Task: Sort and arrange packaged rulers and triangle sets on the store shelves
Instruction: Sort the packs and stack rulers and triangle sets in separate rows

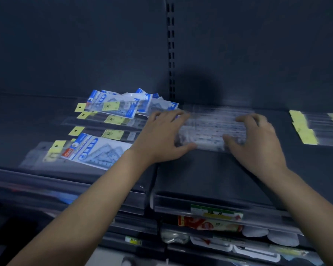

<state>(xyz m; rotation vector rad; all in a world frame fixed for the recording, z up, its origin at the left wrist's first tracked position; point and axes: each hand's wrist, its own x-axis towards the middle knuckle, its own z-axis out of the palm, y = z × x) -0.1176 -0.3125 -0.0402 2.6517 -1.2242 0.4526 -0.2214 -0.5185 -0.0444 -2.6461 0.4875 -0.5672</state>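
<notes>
Left hand [161, 135] and right hand [258, 140] each gripped an end of the clear ruler bundle [213, 127], mid shelf [200, 169]. I judged right-edge rulers [315, 129] arranged, left-side mixed heap [113, 120] unsorted; roughly half done.

dark slotted metal upright [170, 54] in back panel | green-and-yellow paper price label [216, 213] in clear plastic rail [171, 205] | red-and-yellow packet [204, 224] beneath | blurred white rounded items [283, 238] lower right

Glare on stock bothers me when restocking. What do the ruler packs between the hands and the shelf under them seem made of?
The ruler packs look like clear glossy plastic sleeves: see-through, with pale glints, though blurred. The shelf is dark and matte, probably painted metal, judging by the slotted upright behind.
</notes>
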